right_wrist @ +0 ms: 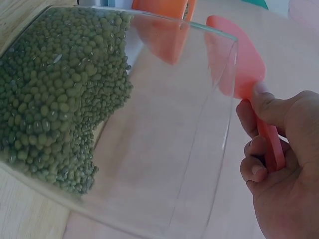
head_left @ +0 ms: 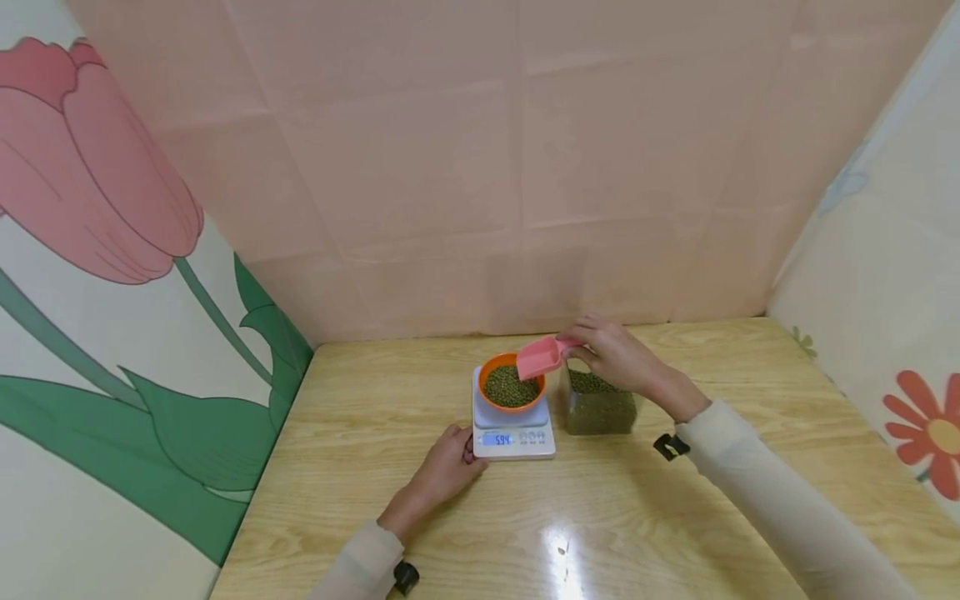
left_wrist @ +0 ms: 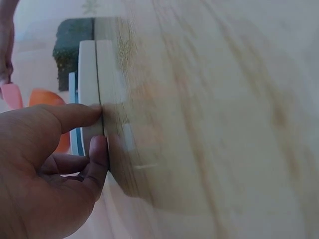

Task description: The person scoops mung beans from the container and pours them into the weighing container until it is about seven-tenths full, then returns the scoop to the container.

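Note:
My right hand grips the handle of a pink scoop, thumb and curled fingers around it. The scoop's blade tilts over the right rim of an orange bowl, and no beans show in it. Green mung beans lie in the bowl, which stands on a white kitchen scale. Its lit display seems to read 594. At the scale's front left corner, my left hand holds the edge between thumb and curled fingers.
Right of the scale, below my right hand, stands a clear square container partly filled with mung beans. The wooden table meets a pink covered wall at the back. Flower-patterned walls rise on both sides.

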A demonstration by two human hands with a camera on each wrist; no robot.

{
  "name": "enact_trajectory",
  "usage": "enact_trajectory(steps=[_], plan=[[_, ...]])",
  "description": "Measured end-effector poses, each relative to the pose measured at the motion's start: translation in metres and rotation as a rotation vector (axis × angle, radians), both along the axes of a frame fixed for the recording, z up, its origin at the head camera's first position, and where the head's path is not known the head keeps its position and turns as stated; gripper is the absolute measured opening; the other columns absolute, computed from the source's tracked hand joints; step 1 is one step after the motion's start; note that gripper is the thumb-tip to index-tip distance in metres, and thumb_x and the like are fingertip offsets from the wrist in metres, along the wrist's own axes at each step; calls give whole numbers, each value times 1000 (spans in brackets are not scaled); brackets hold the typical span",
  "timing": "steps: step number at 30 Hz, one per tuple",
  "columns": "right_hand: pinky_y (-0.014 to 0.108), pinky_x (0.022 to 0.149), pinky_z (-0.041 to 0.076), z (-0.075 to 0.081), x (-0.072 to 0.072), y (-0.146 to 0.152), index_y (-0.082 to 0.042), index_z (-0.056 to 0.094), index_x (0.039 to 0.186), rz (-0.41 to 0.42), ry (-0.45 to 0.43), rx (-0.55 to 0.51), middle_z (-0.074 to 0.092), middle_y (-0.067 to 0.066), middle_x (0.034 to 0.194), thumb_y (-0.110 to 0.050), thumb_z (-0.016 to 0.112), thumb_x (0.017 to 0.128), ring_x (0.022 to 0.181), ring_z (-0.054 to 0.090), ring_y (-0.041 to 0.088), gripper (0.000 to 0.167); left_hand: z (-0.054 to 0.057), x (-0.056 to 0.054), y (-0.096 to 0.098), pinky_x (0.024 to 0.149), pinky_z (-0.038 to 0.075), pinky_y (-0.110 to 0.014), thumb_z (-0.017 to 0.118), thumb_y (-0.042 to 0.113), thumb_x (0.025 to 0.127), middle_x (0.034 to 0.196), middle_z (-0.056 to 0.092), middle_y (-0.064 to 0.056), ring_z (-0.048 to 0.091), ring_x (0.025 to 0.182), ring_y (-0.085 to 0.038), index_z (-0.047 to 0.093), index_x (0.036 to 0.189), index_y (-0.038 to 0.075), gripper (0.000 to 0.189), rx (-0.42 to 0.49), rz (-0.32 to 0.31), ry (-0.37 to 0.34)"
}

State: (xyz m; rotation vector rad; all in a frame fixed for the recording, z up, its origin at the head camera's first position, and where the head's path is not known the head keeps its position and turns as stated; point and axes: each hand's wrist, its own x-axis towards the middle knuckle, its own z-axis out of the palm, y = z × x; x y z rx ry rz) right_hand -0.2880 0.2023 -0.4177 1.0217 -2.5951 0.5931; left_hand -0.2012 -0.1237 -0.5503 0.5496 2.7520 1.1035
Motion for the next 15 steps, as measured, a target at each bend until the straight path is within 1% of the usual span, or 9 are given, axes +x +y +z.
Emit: enact_trajectory(steps=[4,8,11,15], plan=[[48,93,59,2,3,4,-3,75,123,-19,-16,-8,75,12,117,-12,75,99,108,70,29,25,0,0,-1,66,37,-20,77,14,98,91,52,-4,43,83,-11,69,122,9,26,5,-2,1],[52,97,58,5,5,10,-2,74,125,-20,-16,-32,75,15,122,-12,75,99,114,70,33,28,0,0,0,66,37,-21,77,15,98,91,52,-4,42,84,-11,69,123,9,27,6,0,-1],[52,97,59,6,6,13,-2,74,124,-23,-9,-48,75,15,121,-12,76,98,113,70,33,28,0,0,0,66,37,-21,77,15,98,91,51,-4,42,84,-11,70,125,9,28,5,2,-3],[49,93,60,9,7,18,-3,75,122,-33,1,-57,76,12,117,-12,77,98,108,71,30,26,-1,0,0,66,36,-21,77,15,98,90,51,-3,42,83,-11,70,124,9,28,4,-1,3]])
